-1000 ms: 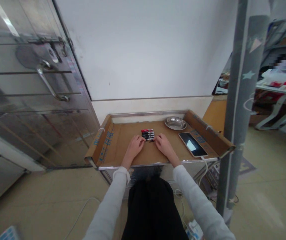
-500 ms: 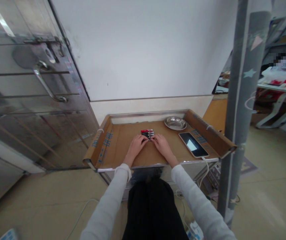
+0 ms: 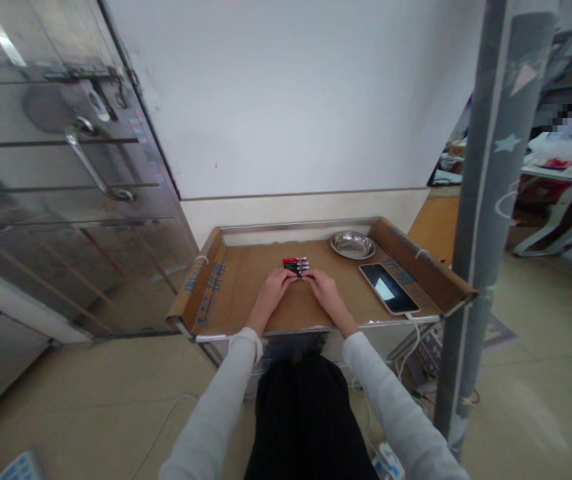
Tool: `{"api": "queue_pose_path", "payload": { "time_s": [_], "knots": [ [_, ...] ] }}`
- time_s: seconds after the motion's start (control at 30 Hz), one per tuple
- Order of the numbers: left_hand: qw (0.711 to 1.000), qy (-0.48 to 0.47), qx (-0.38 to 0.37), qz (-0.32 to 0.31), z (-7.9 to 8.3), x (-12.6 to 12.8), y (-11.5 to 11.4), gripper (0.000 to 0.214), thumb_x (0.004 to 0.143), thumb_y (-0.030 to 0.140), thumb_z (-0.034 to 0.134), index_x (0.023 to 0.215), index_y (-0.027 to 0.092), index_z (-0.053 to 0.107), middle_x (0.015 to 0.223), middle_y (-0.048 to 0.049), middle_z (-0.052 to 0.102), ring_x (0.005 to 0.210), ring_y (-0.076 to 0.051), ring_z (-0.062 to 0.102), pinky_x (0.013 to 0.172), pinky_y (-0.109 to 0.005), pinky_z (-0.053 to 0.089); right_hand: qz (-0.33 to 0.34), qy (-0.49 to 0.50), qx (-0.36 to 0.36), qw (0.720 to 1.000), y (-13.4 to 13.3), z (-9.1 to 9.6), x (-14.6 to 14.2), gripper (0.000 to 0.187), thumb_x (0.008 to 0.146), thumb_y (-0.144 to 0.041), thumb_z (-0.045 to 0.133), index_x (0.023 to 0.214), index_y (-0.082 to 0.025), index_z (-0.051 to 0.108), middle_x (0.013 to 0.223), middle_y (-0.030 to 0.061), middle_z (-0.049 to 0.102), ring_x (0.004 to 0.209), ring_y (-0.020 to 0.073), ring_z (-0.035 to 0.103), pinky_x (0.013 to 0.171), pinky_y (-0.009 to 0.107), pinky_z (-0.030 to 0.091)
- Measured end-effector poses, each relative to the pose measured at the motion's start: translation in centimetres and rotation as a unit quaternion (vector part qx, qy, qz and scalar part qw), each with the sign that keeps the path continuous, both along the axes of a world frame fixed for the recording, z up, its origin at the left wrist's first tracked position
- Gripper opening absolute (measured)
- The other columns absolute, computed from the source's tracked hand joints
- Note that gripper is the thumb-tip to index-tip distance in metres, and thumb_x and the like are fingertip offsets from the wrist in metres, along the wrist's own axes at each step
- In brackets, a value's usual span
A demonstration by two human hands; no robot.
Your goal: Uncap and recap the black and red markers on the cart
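Observation:
Several short marker-like sticks lie side by side in a row on the cardboard-lined tabletop (image 3: 246, 287). The rearmost is a red stick (image 3: 294, 260); nearer me are black sticks (image 3: 293, 267) with pale ends. At the near side of the row, my left hand (image 3: 272, 292) has its fingertips closed on the left end of the nearest black stick. My right hand (image 3: 325, 291) pinches that stick's right end. Fingers hide most of it, and its details are too small to make out.
A round metal dish (image 3: 353, 245) sits at the back right. In front of it lies a phone (image 3: 389, 289) with a white cable (image 3: 413, 333) hanging off the front edge. Curled cardboard sides (image 3: 423, 270) border the table. A grey pole (image 3: 486, 220) stands right, a metal door (image 3: 66, 200) left.
The view has shifted slightly. Both hands stay at the near end of the row, with only slight finger movement; the sticks, dish and phone lie as before.

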State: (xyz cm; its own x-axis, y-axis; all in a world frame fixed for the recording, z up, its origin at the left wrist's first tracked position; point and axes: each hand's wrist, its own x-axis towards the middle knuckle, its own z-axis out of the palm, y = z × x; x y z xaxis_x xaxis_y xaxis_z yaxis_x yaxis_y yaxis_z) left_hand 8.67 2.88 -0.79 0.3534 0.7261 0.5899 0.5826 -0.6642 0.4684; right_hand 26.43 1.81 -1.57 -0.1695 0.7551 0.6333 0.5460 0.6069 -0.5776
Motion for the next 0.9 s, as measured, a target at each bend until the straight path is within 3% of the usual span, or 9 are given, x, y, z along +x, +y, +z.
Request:
{"api": "queue_pose_path", "payload": {
  "time_s": [0.43, 0.63, 0.73, 0.9],
  "knots": [
    [0.999, -0.025, 0.014, -0.038, 0.2, 0.0, -0.6, 0.014, 0.089, 0.024, 0.05, 0.095, 0.02, 0.063, 0.095, -0.0032, 0.065, 0.095, -0.016, 0.058, 0.088, -0.03, 0.046, 0.01, -0.044, -0.003, 0.999, -0.6, 0.0, 0.1, 0.018, 0.088, -0.023, 0.048, 0.098, -0.021, 0.062, 0.098, 0.0069, 0.067, 0.094, 0.0201, 0.062, 0.086, 0.036, 0.048],
    [0.998, -0.041, -0.047, -0.031, 0.4, 0.3, -0.9, 0.023, 0.089, 0.028, 0.05, 0.111, 0.022, 0.053, 0.093, -0.0006, 0.065, 0.088, -0.013, 0.061, 0.086, -0.028, 0.047, 0.016, -0.082, -0.007, 0.996, -1.1, 0.5, -0.2, 0.021, 0.09, -0.022, 0.044, 0.102, -0.02, 0.061, 0.101, 0.0073, 0.066, 0.094, 0.0191, 0.061, 0.086, 0.033, 0.047],
    [1.0, 0.008, -0.022, 0.011, 0.5, 0.4, -0.8, 0.022, 0.089, 0.03, 0.05, 0.108, 0.02, 0.055, 0.101, -0.0039, 0.064, 0.096, -0.017, 0.058, 0.091, -0.032, 0.044, -0.033, -0.1, -0.005, 0.994, -1.1, 0.8, 0.0, 0.021, 0.09, -0.022, 0.043, 0.098, -0.02, 0.062, 0.098, 0.0076, 0.067, 0.093, 0.0198, 0.06, 0.085, 0.032, 0.046],
    [0.986, 0.145, -0.017, 0.075, 0.4, 0.5, -0.6, 0.024, 0.085, 0.036, 0.056, 0.101, 0.02, 0.062, 0.104, -0.0066, 0.061, 0.1, -0.023, 0.052, 0.088, -0.038, 0.04, -0.197, -0.121, -0.046, 0.972, -1.3, 0.9, 0.6, 0.023, 0.091, -0.022, 0.042, 0.096, -0.019, 0.063, 0.093, 0.0074, 0.069, 0.084, 0.0202, 0.06, 0.077, 0.03, 0.042]
  ]
}}
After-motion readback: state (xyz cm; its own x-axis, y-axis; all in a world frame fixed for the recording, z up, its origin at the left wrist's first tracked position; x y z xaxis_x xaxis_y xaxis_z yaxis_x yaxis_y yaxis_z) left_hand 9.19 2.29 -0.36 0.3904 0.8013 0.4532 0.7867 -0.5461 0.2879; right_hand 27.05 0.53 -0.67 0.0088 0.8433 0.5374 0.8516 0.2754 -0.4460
